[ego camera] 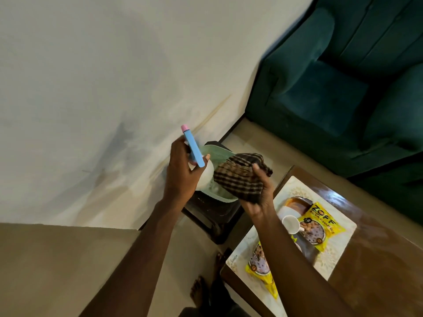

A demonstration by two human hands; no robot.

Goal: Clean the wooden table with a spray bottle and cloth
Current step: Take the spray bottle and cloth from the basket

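Feet [200,291], bare, stand on the pale floor at the bottom edge, beside the near corner of the wooden table [377,259]. Both forearms reach up from there.

On the table lies a pale mat [341,245]. It carries two yellow ZOFF soya chunks packets, one near [261,266] and one farther [320,225], with a white cup [290,224] tipped on its side between them and a brown tray [295,203] just beyond.

Both of the task's things are held in the air, left of the table's far corner and above a dark stool [215,213]. The left hand [180,170] holds the spray bottle [196,154], fingers curled round its white body, its blue head and pink tip pointing up and away. The right hand [258,193] grips the brown checked cloth [238,175], bunched, fingers curled under it and the thumb pressed on top. The cloth sits just beside the bottle's body; I cannot tell whether they touch.

A pale green sheet [217,154] with a scalloped edge lies on the stool, under the hands. Behind rises a stained off-white wall [114,76], and to the right stands a dark teal sofa [343,76].
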